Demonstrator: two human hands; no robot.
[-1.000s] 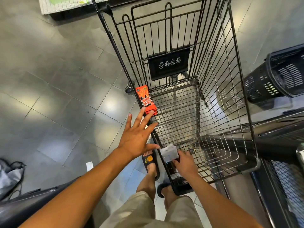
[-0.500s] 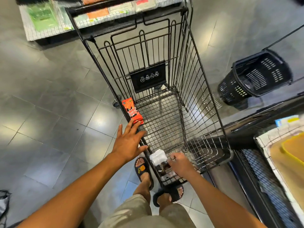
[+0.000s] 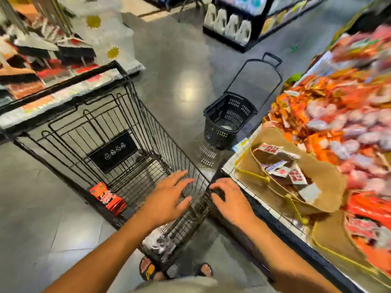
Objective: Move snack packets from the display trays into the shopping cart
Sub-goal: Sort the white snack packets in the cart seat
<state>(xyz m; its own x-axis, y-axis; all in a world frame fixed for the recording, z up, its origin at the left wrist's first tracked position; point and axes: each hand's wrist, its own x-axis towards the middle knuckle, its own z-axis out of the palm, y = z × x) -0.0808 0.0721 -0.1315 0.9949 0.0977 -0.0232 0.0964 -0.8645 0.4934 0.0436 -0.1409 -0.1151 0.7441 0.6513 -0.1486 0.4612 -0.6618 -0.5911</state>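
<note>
The black wire shopping cart (image 3: 135, 98) stands in front of me. An orange-red snack packet (image 3: 108, 197) leans against its left wall, and a clear silvery packet (image 3: 157, 243) lies at its near end. My left hand (image 3: 169, 197) hovers over the cart with fingers spread and holds nothing. My right hand (image 3: 231, 200) is over the cart's right rim, fingers loosely bent and empty. To the right, a tan display tray (image 3: 330, 182) holds brown snack packets (image 3: 281, 172). Beyond it lie heaps of orange and pink packets (image 3: 330, 106).
A black plastic rolling basket (image 3: 228, 121) with a raised handle stands on the floor between the cart and the display. Shelves with brooms (image 3: 42, 51) run along the left, and white jugs (image 3: 228, 24) stand on a far shelf. Grey tile floor lies in between.
The view swung up and right toward the display. My right hand let go of the clear packet, which now lies in the cart. My left hand moved right, away from the orange packet.
</note>
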